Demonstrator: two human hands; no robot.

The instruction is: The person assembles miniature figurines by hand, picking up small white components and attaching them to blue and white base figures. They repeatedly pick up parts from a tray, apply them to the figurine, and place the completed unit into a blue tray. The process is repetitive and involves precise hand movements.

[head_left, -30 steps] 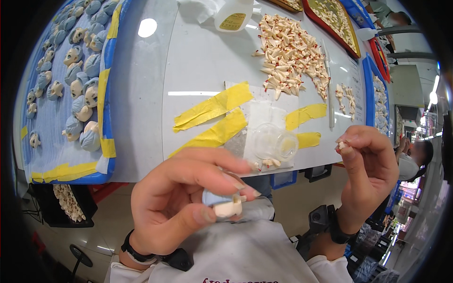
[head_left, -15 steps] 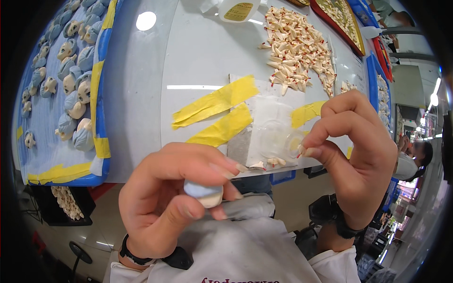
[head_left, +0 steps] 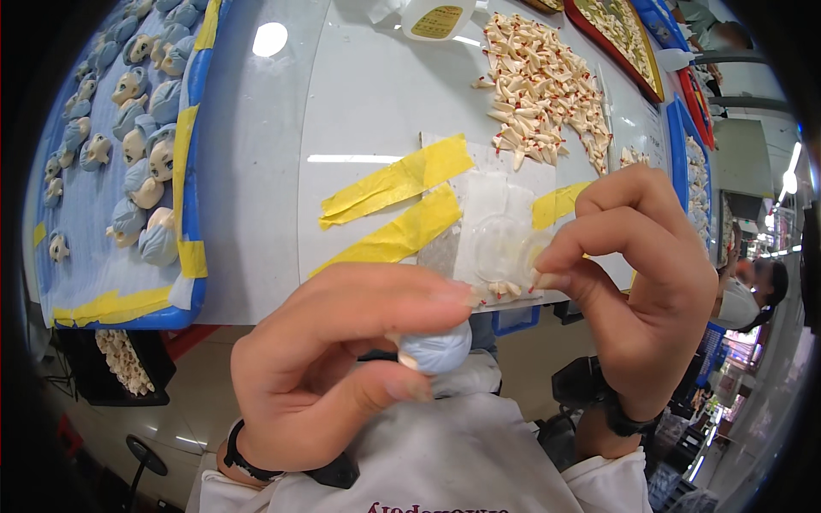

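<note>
A small doll head with sculpted blue hair (head_left: 438, 349) is held between the thumb and fingers of my left hand (head_left: 333, 359), just off the table's near edge. Its blue hair is turned toward me, and the face is hidden. My right hand (head_left: 637, 248) is pinched at the rim of a clear round dish (head_left: 499, 244). A tiny cream piece with a red end shows in that pinch earlier; now the fingertips mostly cover it. Several similar red-tipped pieces (head_left: 500, 291) lie just in front of the dish.
Yellow tape strips (head_left: 398, 179) lie left of the dish. A large pile of red-tipped pieces (head_left: 547, 94) is spread farther back, near a translucent bottle (head_left: 434, 19). On the left, a blue tray (head_left: 195, 162) carries many doll heads. Other people are at the right.
My left hand has moved right and turned the doll head, so more blue hair shows. My right fingertips have shifted slightly left and down toward the dish.
</note>
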